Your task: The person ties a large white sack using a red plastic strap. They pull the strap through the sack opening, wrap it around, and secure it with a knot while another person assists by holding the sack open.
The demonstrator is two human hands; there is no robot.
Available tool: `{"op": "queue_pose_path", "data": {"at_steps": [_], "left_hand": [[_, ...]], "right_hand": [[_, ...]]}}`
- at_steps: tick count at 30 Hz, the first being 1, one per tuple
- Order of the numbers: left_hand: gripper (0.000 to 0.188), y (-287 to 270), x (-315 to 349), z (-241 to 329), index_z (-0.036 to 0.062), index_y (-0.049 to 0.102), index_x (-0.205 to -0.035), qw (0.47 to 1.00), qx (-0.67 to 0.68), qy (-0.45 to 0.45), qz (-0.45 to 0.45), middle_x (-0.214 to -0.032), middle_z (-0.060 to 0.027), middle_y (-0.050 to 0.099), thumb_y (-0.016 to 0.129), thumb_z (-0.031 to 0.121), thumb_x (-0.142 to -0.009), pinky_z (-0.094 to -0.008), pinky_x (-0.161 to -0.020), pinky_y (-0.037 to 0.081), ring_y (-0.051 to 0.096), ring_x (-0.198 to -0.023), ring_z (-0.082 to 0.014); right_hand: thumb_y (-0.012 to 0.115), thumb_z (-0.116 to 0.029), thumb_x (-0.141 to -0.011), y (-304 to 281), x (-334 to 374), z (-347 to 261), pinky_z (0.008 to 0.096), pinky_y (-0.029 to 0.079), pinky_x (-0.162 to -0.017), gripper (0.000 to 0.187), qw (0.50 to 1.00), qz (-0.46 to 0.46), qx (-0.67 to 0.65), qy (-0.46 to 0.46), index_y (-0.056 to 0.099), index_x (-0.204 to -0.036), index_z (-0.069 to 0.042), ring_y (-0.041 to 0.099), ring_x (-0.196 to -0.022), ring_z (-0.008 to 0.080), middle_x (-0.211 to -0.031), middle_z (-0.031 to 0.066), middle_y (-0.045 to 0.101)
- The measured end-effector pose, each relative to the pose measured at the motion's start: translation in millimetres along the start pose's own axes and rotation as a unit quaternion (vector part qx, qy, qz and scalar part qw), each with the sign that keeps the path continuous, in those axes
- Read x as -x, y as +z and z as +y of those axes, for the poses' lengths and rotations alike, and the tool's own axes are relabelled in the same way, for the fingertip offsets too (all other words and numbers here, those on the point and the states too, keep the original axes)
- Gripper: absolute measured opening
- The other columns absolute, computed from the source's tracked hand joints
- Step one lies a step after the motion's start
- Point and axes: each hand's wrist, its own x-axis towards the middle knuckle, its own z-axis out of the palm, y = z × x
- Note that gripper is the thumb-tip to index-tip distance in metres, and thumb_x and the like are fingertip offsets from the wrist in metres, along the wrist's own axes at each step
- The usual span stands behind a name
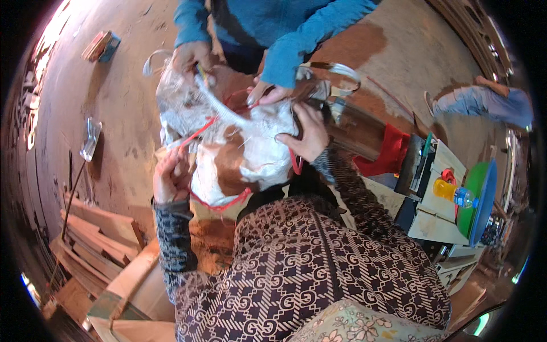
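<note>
A crumpled white woven sack (265, 145) with brown stains lies in front of me, edged with red cord (228, 202). My left hand (171, 176) is closed at its left side, fingers pinched by the rim and a red strip (200, 132). On the right side, my right hand (310, 135) grips the sack, thumb apart from the fingers. Across from me, a blue-sleeved person's hand (194, 60) holds a thin tool with some yellow on it (200, 73). That person's other hand (272, 94) pinches red cord at the far edge. A blurred white strip (219, 108) crosses the sack.
Wooden boards (102, 233) lie at lower left. To the right are a red cloth (393, 149), a bottle with yellow liquid (456, 194), and green and blue basins (481, 199). Another person's legs in jeans (473, 105) show farther off. A clear plastic piece (91, 138) is on the floor.
</note>
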Motion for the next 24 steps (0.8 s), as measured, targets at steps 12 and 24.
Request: {"op": "queue_pose_path", "data": {"at_steps": [12, 24], "left_hand": [[0.012, 35.7, -52.0, -86.4, 0.0066, 0.062, -0.094, 0.983, -0.174, -0.044, 0.029, -0.075, 0.0043, 0.056, 0.060, 0.018, -0.093, -0.0288, -0.067, 0.047, 0.052, -0.067, -0.0101], [0.017, 24.9, -97.1, -82.2, 0.0055, 0.063, -0.097, 0.959, -0.274, -0.055, -0.052, -0.079, 0.0021, 0.059, 0.059, 0.023, -0.096, -0.0275, -0.065, 0.048, 0.054, -0.069, -0.0104]], "right_hand": [[0.069, -0.023, -0.081, -6.6, 20.8, 57.8, 0.0449, 0.051, -0.089, 0.030, 0.996, 0.077, 0.032, -0.036, 0.059, -0.101, -0.005, 0.058, -0.109, 0.0370, -0.110, 0.0139, 0.062], [0.066, -0.037, -0.087, -44.3, 19.9, 74.9, 0.0485, 0.048, -0.082, 0.039, 0.984, -0.009, -0.039, 0.174, 0.062, -0.097, 0.000, 0.061, -0.096, 0.0398, -0.095, 0.0194, 0.061]]}}
